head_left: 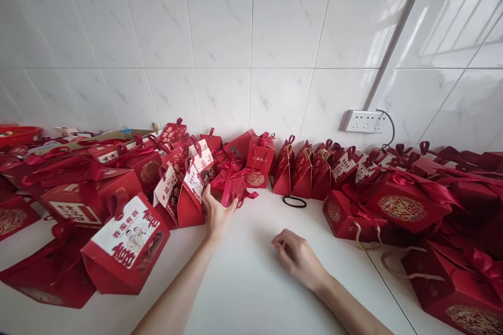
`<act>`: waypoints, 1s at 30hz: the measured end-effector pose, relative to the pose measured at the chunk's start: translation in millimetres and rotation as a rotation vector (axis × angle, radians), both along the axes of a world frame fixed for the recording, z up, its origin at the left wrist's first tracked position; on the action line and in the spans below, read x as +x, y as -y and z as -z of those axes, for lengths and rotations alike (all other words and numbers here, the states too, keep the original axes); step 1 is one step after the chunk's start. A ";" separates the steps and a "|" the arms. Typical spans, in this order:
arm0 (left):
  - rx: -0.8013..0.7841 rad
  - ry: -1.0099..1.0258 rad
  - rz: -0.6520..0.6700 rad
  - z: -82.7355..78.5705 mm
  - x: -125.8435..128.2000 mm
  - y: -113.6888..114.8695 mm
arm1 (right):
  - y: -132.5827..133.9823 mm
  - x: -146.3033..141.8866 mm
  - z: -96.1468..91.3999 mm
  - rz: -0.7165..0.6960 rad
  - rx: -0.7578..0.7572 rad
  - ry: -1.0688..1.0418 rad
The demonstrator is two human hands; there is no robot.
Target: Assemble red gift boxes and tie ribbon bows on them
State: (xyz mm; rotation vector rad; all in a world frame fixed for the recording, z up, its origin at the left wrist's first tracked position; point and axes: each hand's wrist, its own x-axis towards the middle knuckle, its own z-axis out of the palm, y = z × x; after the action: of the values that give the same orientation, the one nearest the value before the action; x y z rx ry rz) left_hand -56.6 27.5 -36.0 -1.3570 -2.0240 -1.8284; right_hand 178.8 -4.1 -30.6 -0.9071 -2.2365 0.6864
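Note:
At the back middle of the white table, my left hand (220, 213) has its thumb and fingers around the near side of a small red gift box (231, 184) with a shiny ribbon bow. Just left of that hand lean red gift boxes with white printed faces (195, 180). My right hand (301, 257) rests on the tabletop with its fingers loosely curled in, and I see nothing in it. Beyond it lies a black elastic loop (294, 202). A red box with a gold seal and cord handle (258, 162) stands behind the small box, near the wall.
Stacked red gift boxes (98, 191) crowd the left side. A row of tent-shaped boxes (302, 170) lines the wall, and larger ribboned boxes (408, 201) fill the right. A white power strip (365, 121) is on the tiled wall. A red basin (19, 136) sits far left.

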 end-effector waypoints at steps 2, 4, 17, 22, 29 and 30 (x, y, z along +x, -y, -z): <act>-0.006 -0.007 -0.005 0.4 -0.9 -0.7 | -2.0 -0.8 0.5 -0.025 0.057 0.009; -0.010 -0.018 -0.006 0.9 -2.3 -1.8 | -3.8 -1.4 0.5 -0.041 0.096 0.013; -0.018 -0.029 -0.004 -0.4 -4.4 -5.3 | -8.6 -3.6 -1.3 -0.041 0.175 0.026; 0.001 -0.039 -0.010 -0.7 -4.3 -5.7 | -8.9 -4.6 -1.8 -0.059 0.197 0.027; 0.049 -0.035 0.007 -4.7 -0.2 -2.9 | -9.9 -4.4 -0.6 -0.068 0.186 -0.015; 0.054 -0.034 0.018 -5.8 0.9 -1.2 | -10.1 -4.4 -0.7 -0.069 0.177 -0.028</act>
State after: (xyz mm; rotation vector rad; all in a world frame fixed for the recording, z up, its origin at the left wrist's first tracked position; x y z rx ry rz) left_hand -55.7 28.6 -30.2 -1.3863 -1.9382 -1.8400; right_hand 174.4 6.0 -29.9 -0.7320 -2.2711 0.5181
